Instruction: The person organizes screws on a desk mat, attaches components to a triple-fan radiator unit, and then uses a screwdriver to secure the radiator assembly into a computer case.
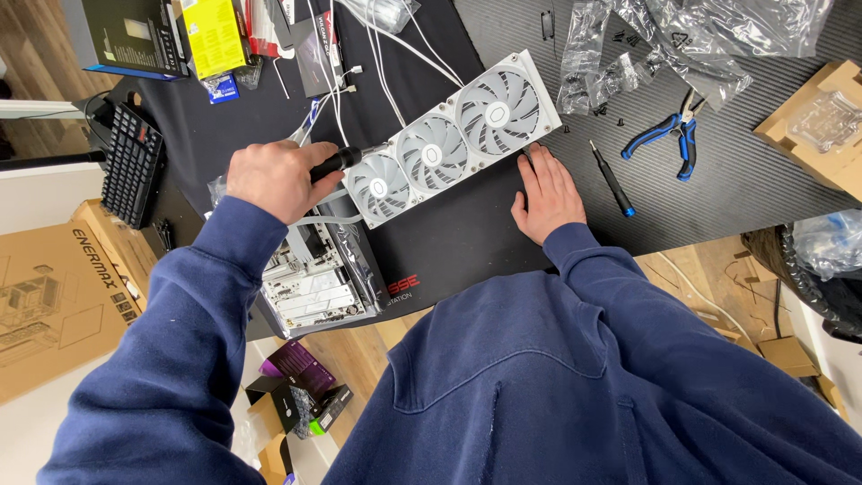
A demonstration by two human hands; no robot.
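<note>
A white radiator with three white fans [449,136] lies diagonally on a black desk mat [449,242]. My left hand [277,178] is closed around a black-handled screwdriver [339,162], whose tip points at the left end fan. My right hand [546,193] lies flat on the mat, fingers touching the radiator's near right edge. White cables [395,45] run from the radiator toward the far side. Below my left hand sits a white computer case [314,278] at the mat's near left edge.
A second small screwdriver [612,180] and blue-handled pliers [675,135] lie right of my right hand. Clear plastic bags [664,36] and loose screws sit at the far right. A black keyboard [133,162], boxes [135,36] and cardboard [54,296] are at the left.
</note>
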